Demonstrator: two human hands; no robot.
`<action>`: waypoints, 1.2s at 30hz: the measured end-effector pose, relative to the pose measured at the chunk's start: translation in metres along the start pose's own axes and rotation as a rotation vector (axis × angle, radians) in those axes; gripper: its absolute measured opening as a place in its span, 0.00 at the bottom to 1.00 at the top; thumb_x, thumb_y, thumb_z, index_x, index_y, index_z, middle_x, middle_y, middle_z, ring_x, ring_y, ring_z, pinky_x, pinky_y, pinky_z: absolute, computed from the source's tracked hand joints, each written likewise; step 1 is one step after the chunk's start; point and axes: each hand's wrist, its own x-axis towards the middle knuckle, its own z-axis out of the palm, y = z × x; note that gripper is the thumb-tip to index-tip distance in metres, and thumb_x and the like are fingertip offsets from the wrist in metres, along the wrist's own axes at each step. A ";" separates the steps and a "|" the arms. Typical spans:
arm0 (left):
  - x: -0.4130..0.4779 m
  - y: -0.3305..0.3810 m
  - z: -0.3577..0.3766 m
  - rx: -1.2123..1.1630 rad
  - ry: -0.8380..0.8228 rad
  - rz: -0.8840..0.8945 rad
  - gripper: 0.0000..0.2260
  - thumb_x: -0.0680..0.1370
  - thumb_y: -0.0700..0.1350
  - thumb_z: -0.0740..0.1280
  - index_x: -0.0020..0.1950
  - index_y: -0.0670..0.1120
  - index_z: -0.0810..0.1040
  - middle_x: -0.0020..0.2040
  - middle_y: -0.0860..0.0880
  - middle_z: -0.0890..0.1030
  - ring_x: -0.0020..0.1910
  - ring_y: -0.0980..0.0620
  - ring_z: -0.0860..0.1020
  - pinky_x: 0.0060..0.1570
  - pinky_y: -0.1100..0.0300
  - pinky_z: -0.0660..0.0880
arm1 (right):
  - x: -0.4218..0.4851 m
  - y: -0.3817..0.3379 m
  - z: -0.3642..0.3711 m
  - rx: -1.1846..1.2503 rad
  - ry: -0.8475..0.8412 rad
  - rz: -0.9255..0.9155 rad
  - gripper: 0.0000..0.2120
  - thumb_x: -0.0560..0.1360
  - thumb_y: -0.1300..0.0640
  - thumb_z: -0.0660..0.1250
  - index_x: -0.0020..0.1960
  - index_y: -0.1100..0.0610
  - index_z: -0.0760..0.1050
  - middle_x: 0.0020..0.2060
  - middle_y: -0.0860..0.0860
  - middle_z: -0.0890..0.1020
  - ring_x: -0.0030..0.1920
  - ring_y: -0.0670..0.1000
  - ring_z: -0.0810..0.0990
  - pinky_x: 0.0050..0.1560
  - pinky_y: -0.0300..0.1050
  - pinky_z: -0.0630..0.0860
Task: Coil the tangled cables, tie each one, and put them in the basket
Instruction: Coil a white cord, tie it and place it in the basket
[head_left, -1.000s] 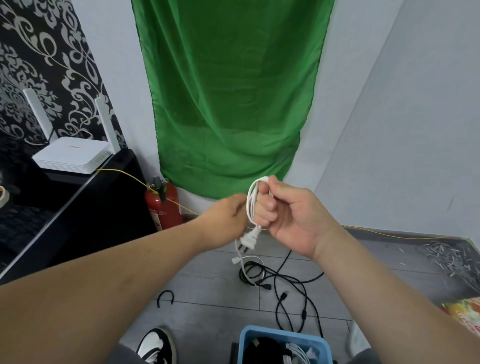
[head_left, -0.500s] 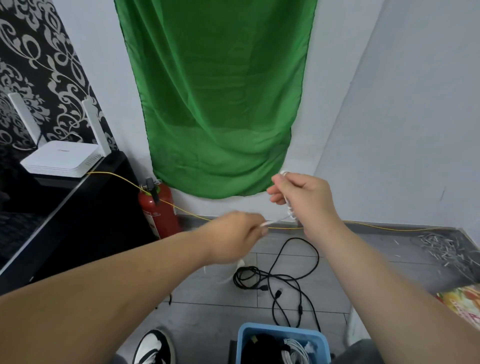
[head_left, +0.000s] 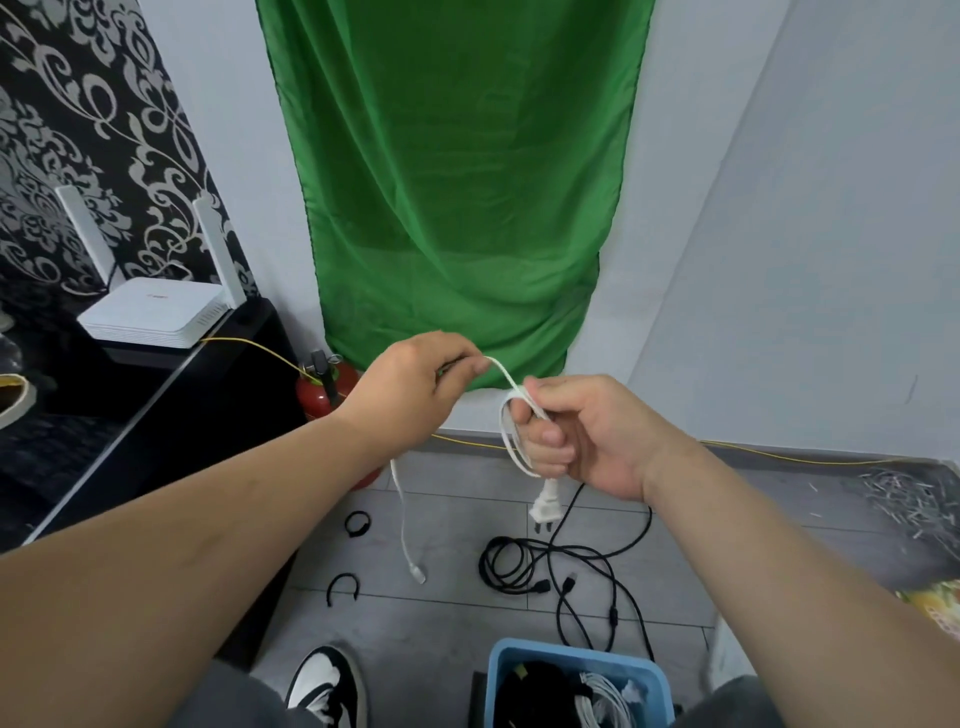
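My right hand (head_left: 582, 434) grips loops of a flat white cable (head_left: 511, 441) wound round its fingers, and the cable's white plug (head_left: 545, 506) hangs just below the fist. My left hand (head_left: 410, 382) pinches the same cable up and to the left; from there the free end drops to a small connector (head_left: 417, 571) near the floor. A tangled black cable (head_left: 550, 564) lies on the grey floor below my hands. The blue basket (head_left: 576, 662) at the bottom edge holds coiled black and white cables.
Two black ties (head_left: 357, 524) (head_left: 343, 587) lie on the floor at left. A red fire extinguisher (head_left: 319, 395) stands by a black table with a white router (head_left: 156, 312). A yellow wire (head_left: 779, 454) runs along the wall. My shoe (head_left: 327, 686) is beside the basket.
My left hand rose up and to the right with the cable, laying it over my right hand's fingers. The plug now hangs in sight below my right fist.
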 end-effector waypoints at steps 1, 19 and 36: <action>-0.002 0.001 0.002 -0.031 -0.054 -0.081 0.09 0.84 0.50 0.65 0.50 0.47 0.81 0.38 0.49 0.80 0.36 0.51 0.76 0.39 0.56 0.75 | 0.000 -0.001 0.002 0.093 -0.023 -0.005 0.15 0.85 0.55 0.56 0.43 0.60 0.73 0.27 0.50 0.65 0.25 0.48 0.60 0.29 0.43 0.61; -0.029 0.047 0.037 -0.233 -0.844 -0.350 0.08 0.84 0.44 0.64 0.54 0.40 0.79 0.46 0.42 0.87 0.34 0.54 0.80 0.39 0.62 0.79 | 0.023 0.004 -0.043 0.509 0.638 -0.330 0.11 0.84 0.54 0.64 0.50 0.61 0.78 0.39 0.56 0.86 0.37 0.49 0.85 0.43 0.43 0.82; -0.012 0.015 -0.007 -0.268 -0.148 -0.218 0.05 0.81 0.49 0.71 0.49 0.51 0.86 0.34 0.49 0.82 0.29 0.59 0.73 0.31 0.64 0.71 | 0.001 0.008 -0.003 -0.014 -0.009 -0.047 0.17 0.84 0.56 0.57 0.42 0.61 0.76 0.29 0.54 0.67 0.27 0.51 0.63 0.32 0.46 0.64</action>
